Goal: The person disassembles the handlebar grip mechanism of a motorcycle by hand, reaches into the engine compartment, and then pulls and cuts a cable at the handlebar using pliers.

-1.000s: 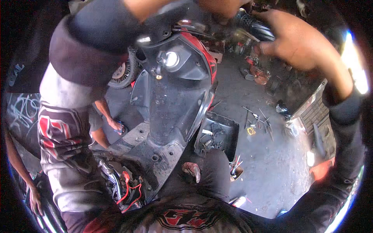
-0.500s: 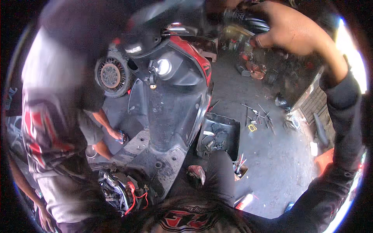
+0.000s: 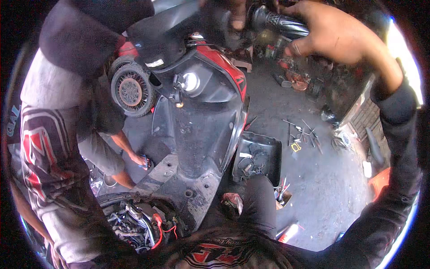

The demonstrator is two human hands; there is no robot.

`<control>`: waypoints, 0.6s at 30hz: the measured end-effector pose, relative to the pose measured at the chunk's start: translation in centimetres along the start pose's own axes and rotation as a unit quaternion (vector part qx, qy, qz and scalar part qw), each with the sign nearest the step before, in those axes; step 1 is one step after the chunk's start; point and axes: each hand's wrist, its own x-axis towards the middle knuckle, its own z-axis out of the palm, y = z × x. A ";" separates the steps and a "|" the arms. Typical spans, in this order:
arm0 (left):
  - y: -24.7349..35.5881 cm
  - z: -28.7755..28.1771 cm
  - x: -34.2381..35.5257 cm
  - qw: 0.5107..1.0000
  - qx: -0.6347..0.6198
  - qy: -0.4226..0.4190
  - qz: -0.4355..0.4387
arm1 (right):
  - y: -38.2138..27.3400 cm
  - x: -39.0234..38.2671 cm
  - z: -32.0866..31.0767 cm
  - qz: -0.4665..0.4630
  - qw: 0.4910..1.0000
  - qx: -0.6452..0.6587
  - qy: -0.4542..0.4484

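Note:
A scooter with a black inner front panel (image 3: pixel 197 130) and red trim stands in front of me. At the upper right my right hand (image 3: pixel 340 36) is closed around the black handlebar grip (image 3: pixel 286 24), its thumb underneath. My left arm (image 3: pixel 58 148) rises along the left side, and its dark cuff runs to the top edge. Fingertips (image 3: pixel 238 20), apparently of my left hand, show dimly beside the dark handlebar area; the rest of that hand is hidden. A round, bright ignition area (image 3: pixel 190 82) with a key hanging below it sits on the panel.
A black storage bin (image 3: pixel 257 154) with cables stands right of the footboard (image 3: pixel 197 197). Tools (image 3: pixel 304 132) lie on the floor. Exposed wiring with a red lead (image 3: pixel 157 226) is at lower left. Beyond are a spoked wheel (image 3: pixel 133 92) and another person's leg (image 3: pixel 107 161).
The scooter and floor items have shifted slightly right and down in view. My left sleeve has moved a little left. My right hand remains on the grip.

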 end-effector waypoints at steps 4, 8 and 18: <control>-2.3 0.4 1.7 0.991 -0.030 -0.003 0.134 | 6.3 4.1 2.3 -0.123 0.972 0.196 -0.053; -2.9 0.5 1.4 0.986 -0.068 -0.031 0.148 | 5.3 3.5 2.6 -0.172 0.959 0.211 -0.074; -3.0 1.2 0.1 0.983 -0.113 0.013 0.144 | 3.4 2.7 7.2 -0.156 0.889 -0.226 0.366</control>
